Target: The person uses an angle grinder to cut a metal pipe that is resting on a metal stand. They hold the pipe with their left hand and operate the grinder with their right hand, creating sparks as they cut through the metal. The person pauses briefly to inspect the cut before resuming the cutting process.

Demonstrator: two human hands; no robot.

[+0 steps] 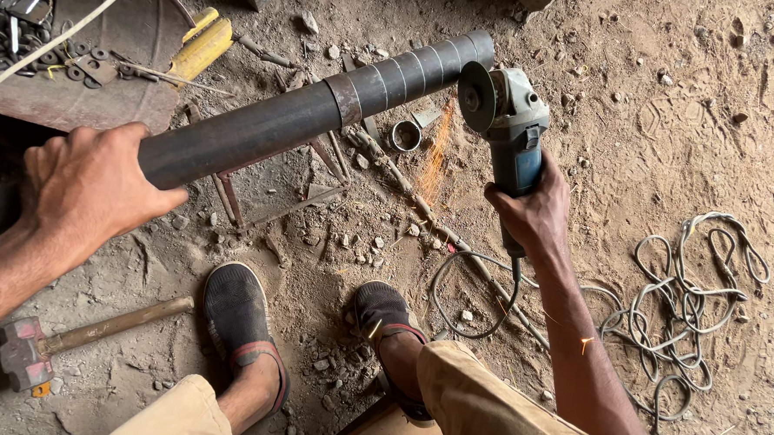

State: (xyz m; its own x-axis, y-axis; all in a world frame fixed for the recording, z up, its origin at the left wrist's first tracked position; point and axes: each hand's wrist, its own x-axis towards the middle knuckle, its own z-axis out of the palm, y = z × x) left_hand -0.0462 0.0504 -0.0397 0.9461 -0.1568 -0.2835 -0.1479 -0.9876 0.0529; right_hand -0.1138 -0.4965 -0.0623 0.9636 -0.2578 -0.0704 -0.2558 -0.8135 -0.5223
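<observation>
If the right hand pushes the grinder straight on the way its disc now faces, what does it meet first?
The right hand holds the blue-grey angle grinder; its disc is already at the marked end of the long dark steel pipe, so it probably meets that pipe first.

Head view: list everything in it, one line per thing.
pipe: one, dark steel, across the middle
angle grinder: one, grey-green, at the pipe's end, throwing sparks
hammer: one, reddish head, lower left ground
cable: one coil, grey, right ground
ring: one, metal, under the pipe
yellow tool: one, upper left
shoes: two, black, bottom centre
left hand: grips the pipe
right hand: grips the grinder
</observation>
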